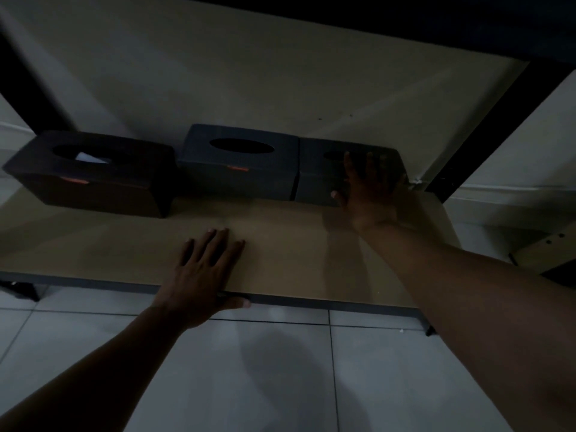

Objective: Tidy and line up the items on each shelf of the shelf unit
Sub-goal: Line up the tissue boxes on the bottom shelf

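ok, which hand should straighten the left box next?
Left, probably. The left hand lies flat on the shelf, nearer the skewed left box; the right hand is pressing the right box.

I have only one view, from the head camera. It looks forward and down, from close, at the low shelf board (280,244) and the tiled floor (249,369) under it.
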`<state>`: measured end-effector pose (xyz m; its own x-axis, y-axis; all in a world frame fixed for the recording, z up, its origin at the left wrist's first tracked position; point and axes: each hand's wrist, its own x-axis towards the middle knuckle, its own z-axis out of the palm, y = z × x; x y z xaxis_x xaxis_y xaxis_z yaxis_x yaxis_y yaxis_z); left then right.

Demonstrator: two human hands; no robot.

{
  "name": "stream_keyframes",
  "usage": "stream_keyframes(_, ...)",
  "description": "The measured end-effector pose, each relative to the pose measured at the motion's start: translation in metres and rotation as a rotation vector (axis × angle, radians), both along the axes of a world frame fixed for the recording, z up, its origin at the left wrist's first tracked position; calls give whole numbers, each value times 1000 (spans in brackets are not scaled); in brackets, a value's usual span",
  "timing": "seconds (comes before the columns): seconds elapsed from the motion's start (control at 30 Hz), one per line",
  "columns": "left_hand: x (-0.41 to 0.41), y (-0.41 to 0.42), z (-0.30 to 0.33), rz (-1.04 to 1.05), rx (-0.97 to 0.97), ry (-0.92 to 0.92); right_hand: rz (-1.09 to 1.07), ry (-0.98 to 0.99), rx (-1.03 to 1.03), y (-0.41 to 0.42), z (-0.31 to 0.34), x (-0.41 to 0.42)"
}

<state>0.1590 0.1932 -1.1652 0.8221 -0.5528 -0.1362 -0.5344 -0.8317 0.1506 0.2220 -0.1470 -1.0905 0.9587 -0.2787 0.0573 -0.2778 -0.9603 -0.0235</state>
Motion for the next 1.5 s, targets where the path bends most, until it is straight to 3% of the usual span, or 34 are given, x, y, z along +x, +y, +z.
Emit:
stream_keyframes(0.17, 0, -1, 3, -14, 23, 6, 108, -219, 28, 51, 2, -44)
stream_keyframes(0.37, 1, 10, 17, -70, -32, 1, 249, -53, 232, 125, -8, -81)
stream_keyframes(0.5, -3, 34, 22, -53, -185, -21, 297, 79, 323, 172, -17, -91)
stream_keyframes(0.63, 5, 72, 35, 58, -315, -140, 323, 173, 266, 204, -33, -95)
stream_keyframes(0.87, 68, 129, 52, 308, -232, -521, 337, 130, 138, 210, -54, -95)
stream_keyframes(1.17, 96, 144, 49, 456, -152, -468, 363, 182, 33, 211, -53, -94)
stream_keyframes(1.33, 103, 139, 50, 465, -163, -495, 427, 21, 22, 219, -67, -105)
stream_keyframes(1.5, 111, 130, 53, 501, -178, -474, 400, -4, 39, 224, -76, -109)
